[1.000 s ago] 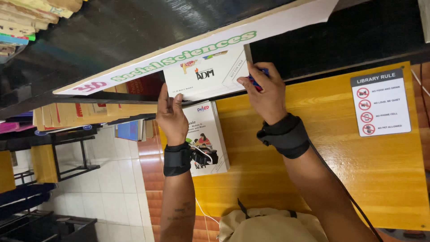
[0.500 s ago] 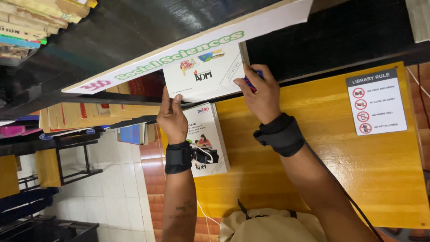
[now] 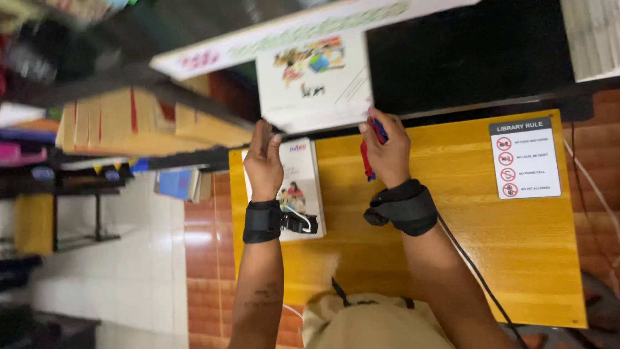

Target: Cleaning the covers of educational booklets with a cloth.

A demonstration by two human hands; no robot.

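A white booklet (image 3: 314, 81) with colourful cartoon art is held up at its lower edge by both hands, under a long white banner strip (image 3: 303, 29) and in front of a dark shelf. The left hand (image 3: 263, 161) is raised at the lower left corner, fingers (image 3: 259, 132) straight and pressed against the edge; whether anything is pinched cannot be told. The right hand (image 3: 387, 152) is curled shut around a red and blue pen (image 3: 368, 152), fingertips touching the booklet's lower right edge. Black wrist straps are worn on both arms. Below, a second white booklet (image 3: 303, 187) lies flat on the yellow bench (image 3: 452, 258), partly covered by the left wrist. A white rule sign (image 3: 524, 158) is stuck at the bench's right end. Yellow books (image 3: 123, 123) are stacked at left.
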